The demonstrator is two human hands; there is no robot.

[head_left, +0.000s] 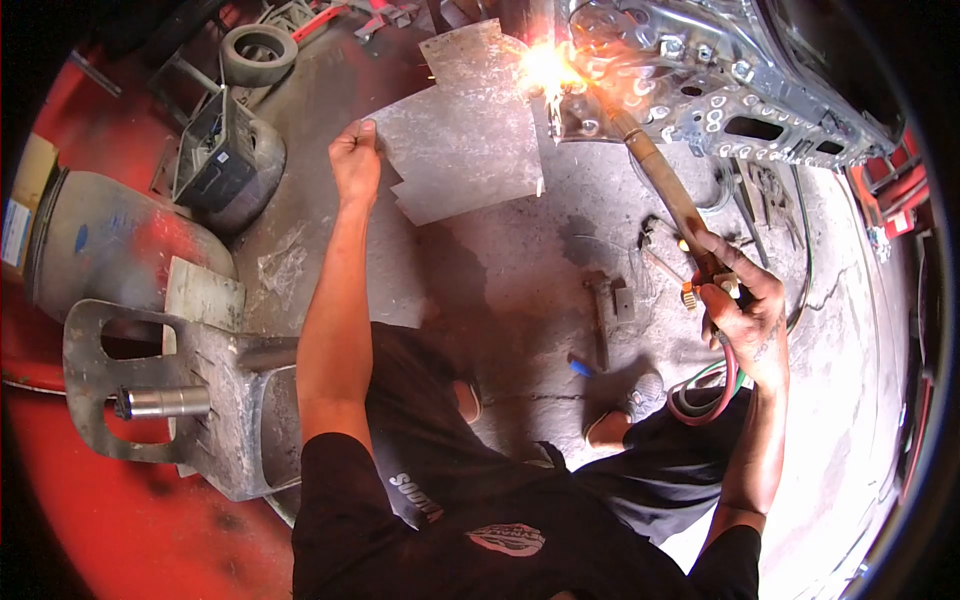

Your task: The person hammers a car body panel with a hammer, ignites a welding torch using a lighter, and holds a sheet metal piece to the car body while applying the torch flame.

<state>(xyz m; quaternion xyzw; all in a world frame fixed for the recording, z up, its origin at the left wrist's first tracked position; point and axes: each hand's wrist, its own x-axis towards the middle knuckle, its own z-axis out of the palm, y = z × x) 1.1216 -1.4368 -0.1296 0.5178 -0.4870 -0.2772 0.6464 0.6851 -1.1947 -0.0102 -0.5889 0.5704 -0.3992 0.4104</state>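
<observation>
My left hand (356,162) pinches the left edge of a grey, irregularly cut metal sheet (465,135), thumb on top. In my right hand (742,305) is a gas torch (657,170) with a long brass-coloured tube, its valves by my fingers and red and green hoses (700,398) trailing below. The torch tip points at the sheet's upper right edge, where a bright glare with sparks (550,68) hides the tip and the spot it heats. Just right of the glare is a bare metal car body panel (690,118) with holes and spot marks.
A worn plastic chair (215,400) holding a metal cylinder (165,402) stands at left. Behind it are a grey tank (125,245), a dark crate (215,150) and a tyre (258,54). A hammer (600,322) and a blue object (579,366) lie on the floor near my feet.
</observation>
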